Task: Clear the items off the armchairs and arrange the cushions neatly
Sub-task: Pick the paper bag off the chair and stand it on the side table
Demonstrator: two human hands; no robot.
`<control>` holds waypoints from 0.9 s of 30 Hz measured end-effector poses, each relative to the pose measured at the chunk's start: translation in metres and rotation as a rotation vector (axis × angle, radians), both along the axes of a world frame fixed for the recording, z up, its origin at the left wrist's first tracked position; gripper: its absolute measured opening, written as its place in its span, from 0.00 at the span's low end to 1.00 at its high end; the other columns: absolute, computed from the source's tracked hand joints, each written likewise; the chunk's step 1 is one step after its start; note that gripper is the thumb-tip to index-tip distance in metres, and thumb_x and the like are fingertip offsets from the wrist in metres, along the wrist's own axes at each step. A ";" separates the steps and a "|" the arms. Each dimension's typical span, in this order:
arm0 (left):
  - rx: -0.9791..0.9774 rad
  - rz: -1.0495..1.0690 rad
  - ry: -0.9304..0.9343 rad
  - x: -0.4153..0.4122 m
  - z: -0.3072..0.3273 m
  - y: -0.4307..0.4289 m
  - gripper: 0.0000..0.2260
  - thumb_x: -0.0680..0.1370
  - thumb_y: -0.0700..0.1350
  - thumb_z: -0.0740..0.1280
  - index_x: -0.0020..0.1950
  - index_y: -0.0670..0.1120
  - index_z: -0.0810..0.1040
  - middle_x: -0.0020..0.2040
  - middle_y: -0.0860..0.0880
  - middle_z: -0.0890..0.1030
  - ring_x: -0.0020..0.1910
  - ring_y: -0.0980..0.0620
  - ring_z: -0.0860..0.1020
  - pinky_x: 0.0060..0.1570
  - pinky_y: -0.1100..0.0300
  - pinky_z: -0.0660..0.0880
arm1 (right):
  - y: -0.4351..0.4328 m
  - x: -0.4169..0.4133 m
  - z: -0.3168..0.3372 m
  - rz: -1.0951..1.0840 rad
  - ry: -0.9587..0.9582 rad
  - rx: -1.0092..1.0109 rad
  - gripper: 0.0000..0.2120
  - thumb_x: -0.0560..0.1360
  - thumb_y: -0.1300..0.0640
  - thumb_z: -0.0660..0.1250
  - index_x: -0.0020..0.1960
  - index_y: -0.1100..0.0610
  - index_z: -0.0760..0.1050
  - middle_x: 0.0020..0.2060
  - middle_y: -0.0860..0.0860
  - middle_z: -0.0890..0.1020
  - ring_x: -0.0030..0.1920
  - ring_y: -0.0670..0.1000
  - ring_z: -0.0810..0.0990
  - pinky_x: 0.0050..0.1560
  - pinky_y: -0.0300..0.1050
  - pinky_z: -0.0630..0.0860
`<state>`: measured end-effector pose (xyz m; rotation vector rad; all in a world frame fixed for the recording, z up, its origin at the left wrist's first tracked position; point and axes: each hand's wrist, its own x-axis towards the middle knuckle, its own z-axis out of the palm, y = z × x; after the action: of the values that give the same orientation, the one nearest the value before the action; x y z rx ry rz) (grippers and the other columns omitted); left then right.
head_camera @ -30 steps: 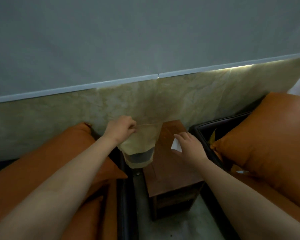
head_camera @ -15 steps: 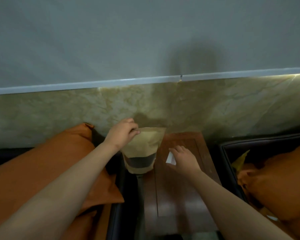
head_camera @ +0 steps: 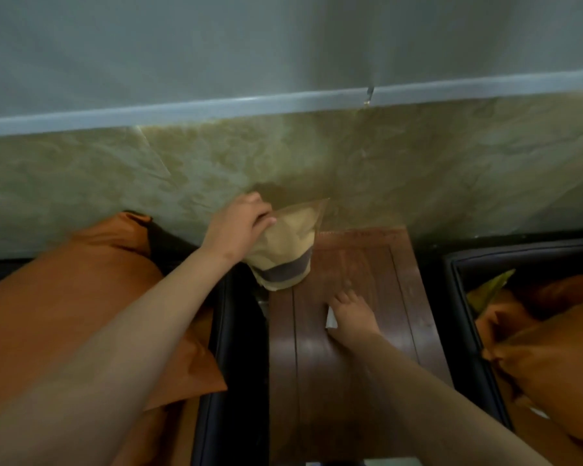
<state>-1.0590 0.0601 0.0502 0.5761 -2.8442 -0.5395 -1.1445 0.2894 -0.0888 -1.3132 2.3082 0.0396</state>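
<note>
so, left hand grips pouch top, right hand pinches slip, likely to park both on centre table.

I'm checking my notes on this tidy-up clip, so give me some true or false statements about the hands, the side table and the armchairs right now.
1. The left hand grips the tan paper pouch with a dark band near its top edge. True.
2. That pouch lies on the left armchair's seat. False: it is held at the back left corner of the dark brown wooden side table.
3. The right hand is low over the table, with a small white paper scrap at its thumb side. True.
4. The right armchair has only a cushion on it. False: a yellow-green item lies there next to the orange cushion.
</note>
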 end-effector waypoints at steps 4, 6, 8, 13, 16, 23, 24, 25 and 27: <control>0.000 -0.032 0.043 -0.008 -0.004 -0.010 0.08 0.77 0.45 0.67 0.41 0.41 0.77 0.42 0.45 0.74 0.44 0.47 0.73 0.41 0.48 0.72 | -0.007 0.006 -0.009 -0.038 0.016 -0.020 0.29 0.74 0.50 0.67 0.72 0.53 0.62 0.69 0.53 0.68 0.69 0.55 0.61 0.68 0.48 0.58; 0.007 -0.042 0.055 -0.010 -0.004 -0.012 0.07 0.77 0.44 0.68 0.42 0.41 0.78 0.42 0.45 0.74 0.44 0.47 0.73 0.40 0.50 0.71 | -0.008 0.006 -0.010 -0.062 0.013 -0.015 0.31 0.73 0.48 0.68 0.72 0.53 0.61 0.69 0.52 0.67 0.69 0.54 0.61 0.68 0.48 0.57; 0.002 -0.055 0.057 -0.009 -0.003 -0.016 0.07 0.76 0.45 0.69 0.42 0.41 0.79 0.42 0.46 0.74 0.44 0.48 0.74 0.40 0.50 0.71 | -0.009 0.005 -0.008 -0.114 -0.030 -0.018 0.36 0.71 0.45 0.70 0.73 0.52 0.59 0.70 0.51 0.66 0.70 0.54 0.60 0.69 0.49 0.57; 0.070 0.008 -0.022 -0.003 0.003 -0.024 0.07 0.75 0.52 0.70 0.43 0.49 0.81 0.42 0.51 0.77 0.45 0.51 0.76 0.43 0.49 0.74 | -0.033 -0.009 0.027 -0.447 -0.273 -0.372 0.49 0.64 0.43 0.77 0.76 0.53 0.55 0.72 0.51 0.65 0.72 0.53 0.60 0.69 0.52 0.61; 0.226 0.120 -0.008 0.010 0.005 -0.029 0.09 0.72 0.54 0.73 0.48 0.52 0.82 0.47 0.52 0.80 0.48 0.52 0.77 0.49 0.52 0.75 | -0.057 -0.019 0.049 -0.552 -0.522 -0.565 0.52 0.61 0.48 0.81 0.76 0.54 0.56 0.71 0.51 0.66 0.71 0.52 0.63 0.68 0.50 0.65; 0.947 0.558 0.259 0.048 -0.024 -0.014 0.30 0.69 0.46 0.76 0.69 0.50 0.70 0.63 0.50 0.74 0.60 0.50 0.75 0.57 0.52 0.75 | -0.089 -0.022 0.076 -0.686 -0.930 -0.795 0.33 0.68 0.65 0.76 0.68 0.60 0.63 0.57 0.50 0.77 0.56 0.47 0.77 0.47 0.32 0.76; 1.038 0.608 0.243 0.051 -0.030 -0.009 0.28 0.70 0.46 0.75 0.68 0.51 0.69 0.64 0.50 0.73 0.60 0.50 0.75 0.57 0.49 0.75 | -0.093 -0.022 0.074 -0.712 -0.929 -0.817 0.32 0.68 0.64 0.76 0.67 0.60 0.65 0.58 0.52 0.77 0.57 0.49 0.78 0.49 0.34 0.77; 1.128 0.642 0.217 0.052 -0.036 -0.004 0.26 0.71 0.45 0.75 0.66 0.53 0.70 0.63 0.51 0.73 0.60 0.51 0.74 0.58 0.48 0.75 | -0.097 -0.022 0.072 -0.744 -0.931 -0.836 0.30 0.67 0.64 0.76 0.66 0.60 0.67 0.59 0.54 0.78 0.58 0.51 0.78 0.51 0.37 0.77; 1.293 0.667 0.220 0.050 -0.045 0.007 0.20 0.73 0.42 0.73 0.62 0.52 0.71 0.63 0.50 0.75 0.59 0.51 0.75 0.57 0.48 0.76 | -0.104 -0.022 0.072 -0.807 -0.975 -0.851 0.23 0.68 0.64 0.76 0.60 0.60 0.73 0.55 0.56 0.81 0.53 0.50 0.80 0.49 0.39 0.78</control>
<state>-1.0095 0.0672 0.0051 1.3934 -1.5756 -2.0345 -1.1661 0.1853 -0.0168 -0.3536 1.7599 -1.5797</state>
